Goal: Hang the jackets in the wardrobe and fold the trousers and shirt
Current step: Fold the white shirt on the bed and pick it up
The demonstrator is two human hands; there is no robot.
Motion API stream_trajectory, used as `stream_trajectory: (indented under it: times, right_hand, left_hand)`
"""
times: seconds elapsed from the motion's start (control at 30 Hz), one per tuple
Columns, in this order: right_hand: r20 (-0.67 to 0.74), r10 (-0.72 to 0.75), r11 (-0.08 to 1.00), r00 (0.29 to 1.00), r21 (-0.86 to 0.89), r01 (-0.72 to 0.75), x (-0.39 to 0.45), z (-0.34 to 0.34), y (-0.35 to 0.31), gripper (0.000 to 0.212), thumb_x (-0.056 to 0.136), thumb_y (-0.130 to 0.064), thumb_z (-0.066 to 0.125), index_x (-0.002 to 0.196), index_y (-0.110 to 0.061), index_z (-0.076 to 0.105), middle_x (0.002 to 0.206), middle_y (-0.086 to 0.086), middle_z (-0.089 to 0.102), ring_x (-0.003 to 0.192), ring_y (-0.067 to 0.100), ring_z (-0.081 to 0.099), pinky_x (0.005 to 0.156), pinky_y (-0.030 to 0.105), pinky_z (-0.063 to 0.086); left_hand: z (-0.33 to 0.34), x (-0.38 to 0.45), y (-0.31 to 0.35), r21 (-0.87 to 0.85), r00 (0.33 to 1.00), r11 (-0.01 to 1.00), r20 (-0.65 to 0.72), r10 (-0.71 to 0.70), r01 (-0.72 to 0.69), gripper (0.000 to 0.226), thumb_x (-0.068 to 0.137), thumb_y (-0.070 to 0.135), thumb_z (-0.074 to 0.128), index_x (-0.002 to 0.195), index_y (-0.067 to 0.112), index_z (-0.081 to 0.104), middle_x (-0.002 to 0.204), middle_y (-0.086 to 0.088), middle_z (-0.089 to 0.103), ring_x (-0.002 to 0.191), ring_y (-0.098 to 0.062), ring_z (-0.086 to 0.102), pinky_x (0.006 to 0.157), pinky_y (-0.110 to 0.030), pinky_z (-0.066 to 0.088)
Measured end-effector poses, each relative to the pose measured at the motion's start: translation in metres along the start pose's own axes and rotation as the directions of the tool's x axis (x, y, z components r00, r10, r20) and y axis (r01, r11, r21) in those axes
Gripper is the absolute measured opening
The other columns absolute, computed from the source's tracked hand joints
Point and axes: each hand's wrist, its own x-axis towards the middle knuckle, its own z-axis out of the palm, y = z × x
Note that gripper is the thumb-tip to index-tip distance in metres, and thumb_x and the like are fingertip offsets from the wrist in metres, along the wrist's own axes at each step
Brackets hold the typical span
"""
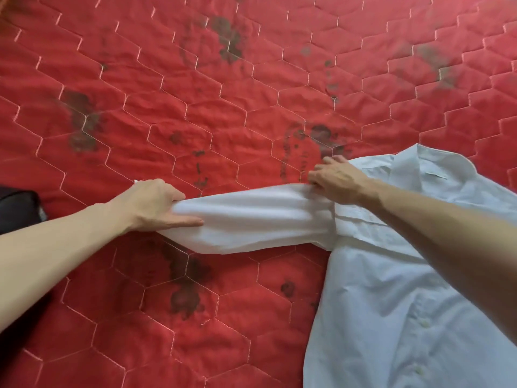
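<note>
A white button-up shirt [391, 289] lies front up on the red quilted mattress [195, 107], at the lower right, collar toward the far side. Its sleeve [251, 219] stretches out to the left across the mattress. My left hand [152, 205] grips the cuff end of that sleeve, thumb on top. My right hand [334, 180] pinches the cloth at the shoulder seam, fingers curled into the fabric. The sleeve is pulled fairly taut between the two hands.
A dark object [19, 211], partly cut off, sits at the left edge of the mattress. The mattress has hexagon stitching and several dark stains. Bare mattress spreads across the far side and the lower left.
</note>
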Motion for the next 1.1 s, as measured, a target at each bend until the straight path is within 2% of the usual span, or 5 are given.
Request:
stream_trajectory:
  times: [0.23,0.43,0.53,0.67,1.1]
  right_hand:
    - [-0.254,0.455,0.879,0.853,0.282,-0.385,-0.002,-0.003,0.006,0.018,0.104,-0.024,0.056,0.112,-0.011,0.064,0.113,0.013,0.063,0.108,0.037,0.053,0.089,0.047,0.038]
    - [-0.422,0.378,0.898,0.824,0.382,-0.216,-0.027,0.025,-0.052,0.031,0.104,-0.022,0.050,0.128,-0.006,0.060,0.118,0.018,0.058,0.104,0.041,0.057,0.085,0.053,0.048]
    - [-0.064,0.245,0.897,0.967,0.392,-0.202,-0.032,0.053,-0.090,0.070,0.106,-0.052,0.040,0.166,-0.025,0.017,0.173,0.011,0.014,0.158,0.035,0.016,0.122,0.054,0.024]
    - [0.150,0.236,0.888,0.960,0.367,-0.276,-0.020,0.070,-0.105,0.086,0.099,-0.074,0.025,0.158,-0.040,-0.028,0.167,0.002,-0.036,0.154,0.027,-0.033,0.125,0.054,-0.014]
    - [-0.456,0.028,0.624,0.889,0.703,0.341,-0.032,-0.021,-0.240,0.103,0.088,-0.031,0.080,0.166,-0.016,0.014,0.173,0.012,0.010,0.157,0.028,0.026,0.116,0.045,0.042]
  left_hand:
    - [-0.011,0.012,-0.028,-0.325,0.939,0.883,0.168,-0.299,0.339,0.018,0.082,0.044,0.079,0.071,0.030,0.078,0.053,0.010,0.063,0.055,-0.015,0.059,0.052,-0.028,0.043]
    - [-0.017,0.003,-0.058,-0.154,0.964,0.951,0.044,-0.264,0.268,0.050,0.091,0.061,0.051,0.067,0.019,0.064,0.064,0.000,0.065,0.077,-0.024,0.064,0.086,-0.045,0.053]
    - [-0.022,0.001,-0.067,-0.034,0.976,0.976,0.040,-0.214,0.216,0.047,0.102,0.051,0.056,0.067,0.019,0.059,0.064,0.005,0.063,0.074,-0.021,0.063,0.073,-0.041,0.051]
    - [-0.036,-0.001,-0.064,-0.042,0.958,0.963,0.118,-0.260,0.266,0.051,0.097,0.052,0.062,0.061,0.017,0.054,0.054,0.007,0.052,0.057,-0.020,0.052,0.055,-0.033,0.037]
    - [-0.070,-0.005,0.021,-0.686,0.781,0.420,0.618,-0.093,0.594,0.020,0.101,0.020,0.066,0.111,0.005,0.074,0.098,-0.006,0.080,0.081,-0.016,0.077,0.060,-0.025,0.058]
